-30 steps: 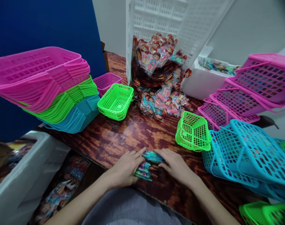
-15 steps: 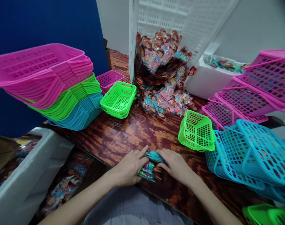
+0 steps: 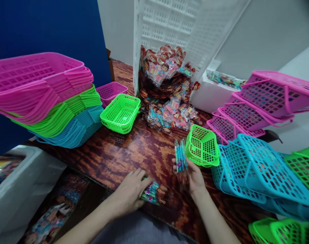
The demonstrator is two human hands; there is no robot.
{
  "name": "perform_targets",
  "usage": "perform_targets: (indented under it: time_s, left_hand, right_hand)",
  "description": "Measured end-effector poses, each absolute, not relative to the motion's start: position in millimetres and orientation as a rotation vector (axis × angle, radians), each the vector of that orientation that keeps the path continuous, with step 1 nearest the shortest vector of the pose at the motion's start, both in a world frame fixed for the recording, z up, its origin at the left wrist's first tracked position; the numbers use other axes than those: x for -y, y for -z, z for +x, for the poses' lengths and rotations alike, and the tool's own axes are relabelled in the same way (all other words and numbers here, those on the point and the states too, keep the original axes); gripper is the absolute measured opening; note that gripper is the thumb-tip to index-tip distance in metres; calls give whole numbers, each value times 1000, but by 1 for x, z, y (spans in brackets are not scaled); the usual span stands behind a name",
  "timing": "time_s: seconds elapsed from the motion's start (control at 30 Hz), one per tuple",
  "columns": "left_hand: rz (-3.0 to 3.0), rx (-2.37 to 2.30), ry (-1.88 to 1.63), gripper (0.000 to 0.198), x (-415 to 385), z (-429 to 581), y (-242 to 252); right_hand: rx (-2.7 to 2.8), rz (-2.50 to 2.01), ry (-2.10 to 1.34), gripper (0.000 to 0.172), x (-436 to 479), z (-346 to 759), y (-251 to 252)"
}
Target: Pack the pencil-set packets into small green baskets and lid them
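Near the table's front edge my left hand point(image 3: 134, 188) is closed over the end of a bundle of slim doll-headed packets point(image 3: 152, 192); its turquoise and green parts and brown-haired heads stick out to the right. My right hand point(image 3: 195, 176) is raised slightly to the right, its fingers wrapped around a second bundle of slim turquoise packets point(image 3: 181, 156). That bundle points up, with its brown end at the bottom, blurred. Just beside it stands a green basket point(image 3: 202, 145), tilted, with a handle.
Nested pink, green and blue baskets point(image 3: 68, 105) stand at the left, near another green basket point(image 3: 121, 113). A white crate point(image 3: 167, 20) spills doll packets point(image 3: 169, 112) onto the table point(image 3: 113, 152). Filled pink baskets point(image 3: 266, 98) and blue baskets point(image 3: 261, 169) crowd the right.
My hands have moved apart. The right has lifted one bundle away to the right and turned it upright, while the left keeps the other bundle low, slightly left. The view has shifted right.
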State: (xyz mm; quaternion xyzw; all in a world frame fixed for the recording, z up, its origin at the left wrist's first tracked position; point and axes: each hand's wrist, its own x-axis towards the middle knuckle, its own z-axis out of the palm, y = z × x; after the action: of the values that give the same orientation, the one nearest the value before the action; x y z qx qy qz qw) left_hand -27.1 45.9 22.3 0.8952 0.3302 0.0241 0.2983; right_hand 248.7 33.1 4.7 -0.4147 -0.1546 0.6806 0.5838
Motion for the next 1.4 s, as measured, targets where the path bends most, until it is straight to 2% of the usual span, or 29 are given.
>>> perform_targets:
  time_s: [0.17,0.6,1.4]
  left_hand:
    - [2372,-882,-73,58,-45,-27,-20]
    - [2368,-902,-113,63,-39,-30,-10]
    - [2410,-837,-98,61,-43,-30,-13]
  right_hand:
    - [204,-891,-1673,29,-29,235,4]
    - [253,-857,-1738,29,-28,218,7]
    - [159,-937,-1709,25,-25,222,12]
